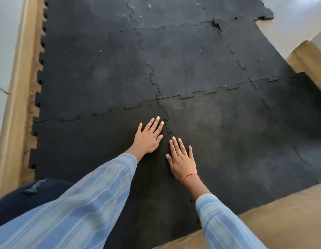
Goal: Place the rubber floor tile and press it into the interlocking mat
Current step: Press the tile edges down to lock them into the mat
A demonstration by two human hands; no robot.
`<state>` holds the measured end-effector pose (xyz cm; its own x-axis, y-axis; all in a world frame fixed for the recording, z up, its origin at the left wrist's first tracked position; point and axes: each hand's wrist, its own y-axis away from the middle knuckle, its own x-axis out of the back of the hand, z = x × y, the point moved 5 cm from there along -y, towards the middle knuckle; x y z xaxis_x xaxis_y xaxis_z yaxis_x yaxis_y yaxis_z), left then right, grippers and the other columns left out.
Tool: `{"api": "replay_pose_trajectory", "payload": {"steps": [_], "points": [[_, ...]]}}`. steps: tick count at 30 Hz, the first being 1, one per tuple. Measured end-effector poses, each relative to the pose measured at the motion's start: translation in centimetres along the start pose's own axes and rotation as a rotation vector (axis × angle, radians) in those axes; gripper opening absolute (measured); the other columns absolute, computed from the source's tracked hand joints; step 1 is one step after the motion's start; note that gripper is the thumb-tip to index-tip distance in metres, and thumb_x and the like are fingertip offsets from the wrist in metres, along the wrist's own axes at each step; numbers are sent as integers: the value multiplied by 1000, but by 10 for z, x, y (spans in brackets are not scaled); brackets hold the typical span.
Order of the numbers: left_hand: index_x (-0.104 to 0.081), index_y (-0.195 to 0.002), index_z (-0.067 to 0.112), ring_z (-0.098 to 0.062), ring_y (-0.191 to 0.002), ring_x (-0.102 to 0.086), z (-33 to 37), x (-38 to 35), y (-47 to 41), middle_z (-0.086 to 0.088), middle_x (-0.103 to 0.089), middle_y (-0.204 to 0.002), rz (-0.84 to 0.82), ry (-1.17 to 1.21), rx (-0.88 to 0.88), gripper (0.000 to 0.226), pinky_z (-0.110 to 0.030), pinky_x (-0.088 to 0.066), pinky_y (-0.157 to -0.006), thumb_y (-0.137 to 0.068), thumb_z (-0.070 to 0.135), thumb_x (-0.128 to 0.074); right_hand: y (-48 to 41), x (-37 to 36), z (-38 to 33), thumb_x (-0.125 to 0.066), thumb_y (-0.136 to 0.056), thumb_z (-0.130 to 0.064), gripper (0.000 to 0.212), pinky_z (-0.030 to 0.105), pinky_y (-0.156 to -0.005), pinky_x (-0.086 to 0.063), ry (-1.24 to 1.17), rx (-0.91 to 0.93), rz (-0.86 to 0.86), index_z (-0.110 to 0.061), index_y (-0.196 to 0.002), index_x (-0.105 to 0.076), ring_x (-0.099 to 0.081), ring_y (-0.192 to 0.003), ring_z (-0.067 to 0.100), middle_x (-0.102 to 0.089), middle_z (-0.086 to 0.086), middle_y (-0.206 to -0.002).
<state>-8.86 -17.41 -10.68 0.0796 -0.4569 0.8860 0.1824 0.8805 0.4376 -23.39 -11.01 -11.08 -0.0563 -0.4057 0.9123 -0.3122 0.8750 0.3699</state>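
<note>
Both hands are laid flat on the black mat (pixel 102 72), palms down, fingers spread, nothing gripped. The left hand (pixel 149 136) is pressed on the near-left tile (pixel 88 144), its fingertips just beside the jigsaw seam (pixel 167 126). The right hand (pixel 182 161) is set on the other side of that seam, on the near-right tile (pixel 236 141), thumb close to the joint. The two tiles are seen lying flush, teeth meshed, joined to the row beyond. A red thread (pixel 189 177) is worn on the right wrist. Striped blue sleeves (pixel 80 203) are seen on both arms. Wood floor (pixel 281 212) is exposed at the near right, and a raised flap (pixel 216 24) is spotted far up the mat.
</note>
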Motion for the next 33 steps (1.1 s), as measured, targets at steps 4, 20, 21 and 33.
{"api": "replay_pose_trajectory", "payload": {"steps": [4,20,21,33], "points": [[13,-154,26,-14,-148,16,-16,7,-3,4,24,-160,-8,34,61,60,-49,3,-120,-104,45,-15,-24,16,-9,-12,-99,-41,58,44,-119,3,-9,15,2,-17,-150,4,11,-148,15,10,-3,-161],[3,-154,37,-13,-149,12,-82,9,-10,11,15,-162,224,125,160,61,-49,7,-119,-100,56,-17,-145,39,-42,5,-87,-48,68,39,-120,7,33,141,129,-23,-150,4,11,-147,13,7,-7,-161],[3,-154,39,-15,-149,12,-97,7,-5,11,15,-162,245,132,217,64,-49,7,-119,-97,62,-17,-152,43,-48,0,-89,-46,65,39,-120,6,35,172,138,-23,-151,1,9,-148,14,5,-6,-161],[6,-153,40,-14,-149,13,-151,6,10,12,17,-161,188,138,240,70,-49,6,-119,-94,67,-18,-176,48,-104,-25,-101,-34,51,42,-121,-5,-14,235,141,-21,-150,-18,-3,-149,17,-8,-3,-161]]}}
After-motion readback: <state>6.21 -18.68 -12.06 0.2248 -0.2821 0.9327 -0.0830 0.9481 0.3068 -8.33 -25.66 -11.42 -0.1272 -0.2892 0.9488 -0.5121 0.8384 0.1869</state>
